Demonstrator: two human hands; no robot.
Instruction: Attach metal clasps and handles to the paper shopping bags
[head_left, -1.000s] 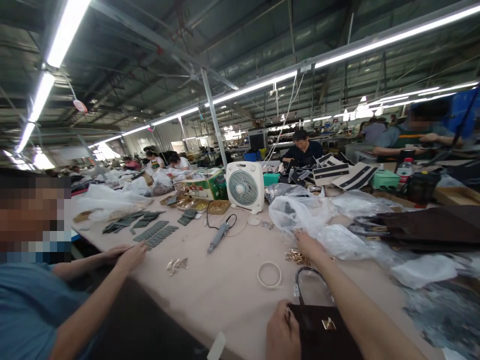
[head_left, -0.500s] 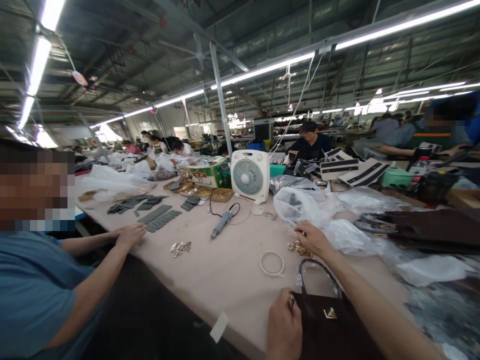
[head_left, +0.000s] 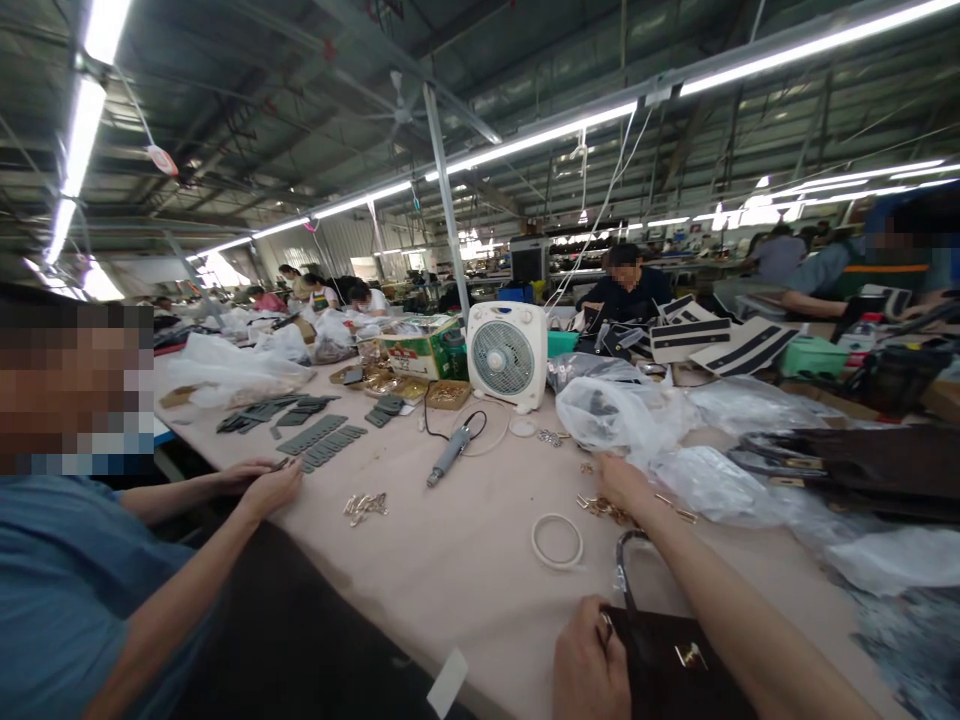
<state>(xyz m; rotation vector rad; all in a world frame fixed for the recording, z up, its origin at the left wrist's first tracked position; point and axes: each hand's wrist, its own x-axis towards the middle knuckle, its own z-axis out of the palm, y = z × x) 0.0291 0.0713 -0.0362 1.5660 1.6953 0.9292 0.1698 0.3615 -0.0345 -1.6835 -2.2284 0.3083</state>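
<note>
My left hand (head_left: 589,665) sits at the bottom edge, closed on the top of a dark brown handbag (head_left: 675,680) beside its handle (head_left: 621,565). The bag carries a gold clasp (head_left: 688,655). My right arm stretches over the bag. My right hand (head_left: 624,482) rests farther out on a scatter of gold metal fittings (head_left: 600,507), fingers curled down onto them; what they pinch is hidden. A white ring (head_left: 556,541) lies on the table just left of that hand.
A co-worker in blue on the left rests a hand (head_left: 274,487) near grey strips (head_left: 322,440). An electric screwdriver (head_left: 450,455), a white fan (head_left: 506,355), clear plastic bags (head_left: 622,415) and dark bags (head_left: 862,460) lie on the long table. More people work behind.
My right hand lifted slightly from the gold fittings, then dropped back onto them. The view shifted a little; my left hand stayed on the bag.
</note>
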